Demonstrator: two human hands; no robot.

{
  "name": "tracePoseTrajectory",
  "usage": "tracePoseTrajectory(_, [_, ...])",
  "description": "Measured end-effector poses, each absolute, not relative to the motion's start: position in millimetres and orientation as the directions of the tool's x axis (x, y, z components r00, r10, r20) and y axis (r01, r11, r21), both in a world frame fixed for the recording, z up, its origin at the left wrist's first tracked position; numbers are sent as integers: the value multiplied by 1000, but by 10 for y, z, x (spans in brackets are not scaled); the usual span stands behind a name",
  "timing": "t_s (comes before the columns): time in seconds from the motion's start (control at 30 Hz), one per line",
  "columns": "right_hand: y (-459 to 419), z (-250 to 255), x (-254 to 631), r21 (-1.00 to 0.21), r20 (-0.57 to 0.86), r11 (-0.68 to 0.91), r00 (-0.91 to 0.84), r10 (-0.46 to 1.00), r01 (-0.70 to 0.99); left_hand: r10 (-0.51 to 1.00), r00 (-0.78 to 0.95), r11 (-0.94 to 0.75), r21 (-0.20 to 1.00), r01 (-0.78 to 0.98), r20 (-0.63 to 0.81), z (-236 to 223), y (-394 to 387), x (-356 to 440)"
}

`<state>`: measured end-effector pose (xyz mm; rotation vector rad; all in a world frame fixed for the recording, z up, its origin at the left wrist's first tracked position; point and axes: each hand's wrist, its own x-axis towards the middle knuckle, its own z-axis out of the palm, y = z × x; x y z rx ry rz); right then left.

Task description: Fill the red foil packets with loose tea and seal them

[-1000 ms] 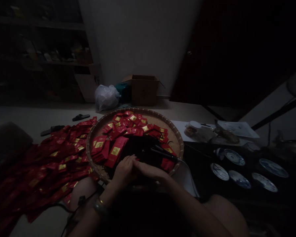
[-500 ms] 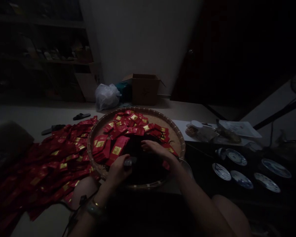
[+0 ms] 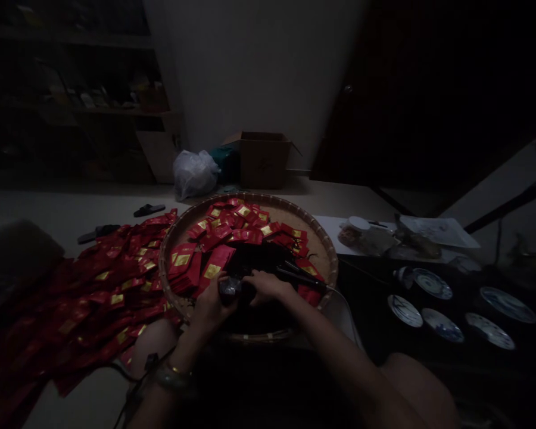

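A round woven bamboo tray point(image 3: 324, 232) sits before me, with many red packets point(image 3: 218, 262) bearing gold labels at its left and far side. Dark stuff point(image 3: 254, 256), too dim to make out, fills the middle and near part. My left hand point(image 3: 212, 307) is closed round a small, shiny, clear-looking plastic bag point(image 3: 230, 286), held upright over the dark part. Close beside it, my right hand point(image 3: 268, 287) has its fingers bent together at the bag's right side; whatever they pinch is hidden. Right of that hand lies a long dark tool point(image 3: 301, 274), a cord trailing from its end.
A large heap of red packets point(image 3: 93, 298) covers the floor at left, near slippers point(image 3: 149, 210). Beyond the tray stand a white plastic bag point(image 3: 195, 173) and a cardboard box point(image 3: 265, 161). At right are several blue-and-white dishes point(image 3: 442, 325) and a lidded jar point(image 3: 355, 229).
My right hand has come down and left, its fingers closing beside the small bag. The bag has turned more upright in my left hand. The dark tool is now uncovered.
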<state>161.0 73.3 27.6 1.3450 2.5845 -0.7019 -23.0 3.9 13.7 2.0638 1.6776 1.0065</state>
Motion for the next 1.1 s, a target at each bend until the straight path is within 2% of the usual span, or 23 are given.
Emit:
tracePoseTrajectory(0.07, [689, 299, 1653, -298, -329, 490, -570, 753, 819, 932, 61, -271, 573, 773, 358, 104, 29, -221])
tracePoseTrajectory(0.17, [644, 298, 1690, -311, -300, 512, -594, 747, 801, 907, 97, -317, 513, 798, 410, 36, 23, -230])
tracePoseTrajectory(0.37, [593, 192, 1681, -406, -170, 528, -629, 759, 746, 862, 210, -454, 517, 726, 462, -1, 42, -248])
tracePoseTrajectory(0.53, [626, 199, 1722, -484, -116, 479, -596, 794, 732, 912, 167, -351, 504, 789, 374, 91, 55, -204])
tracePoseTrajectory(0.7, [709, 514, 1933, -760, 88, 331, -416, 905, 559, 936, 118, -271, 467, 842, 330, 160, 93, -104])
tracePoseTrajectory(0.8, [700, 746, 1893, -842, 184, 330, -349, 919, 426, 954, 97, -219, 442, 870, 282, 190, 127, -23])
tracePoseTrajectory(0.93, [583, 895, 1624, -853, 277, 393, -341, 898, 343, 985, 27, -93, 402, 911, 168, 264, 156, 70])
tracePoseTrajectory(1.1, [461, 883, 1457, -791, 292, 428, -345, 892, 438, 996, -11, -26, 399, 917, 90, 356, 152, 107])
